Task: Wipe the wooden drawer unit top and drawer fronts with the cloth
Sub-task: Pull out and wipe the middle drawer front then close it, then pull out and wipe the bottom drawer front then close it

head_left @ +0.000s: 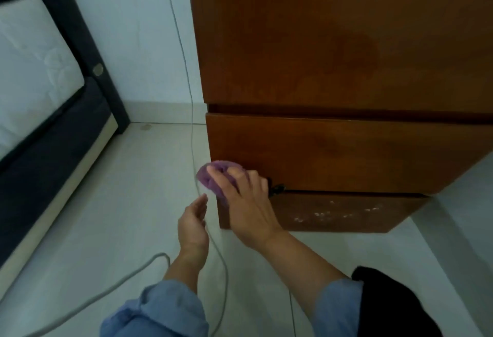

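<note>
Right hand (246, 203) presses bunched purple cloth (217, 176) against the lower-left corner of the unit's (333, 51) drawer front (346, 155); left hand (193, 223) open, empty.

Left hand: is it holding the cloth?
No. The left hand hangs open with nothing in it, while the right hand presses the purple cloth against the drawer unit.
</note>
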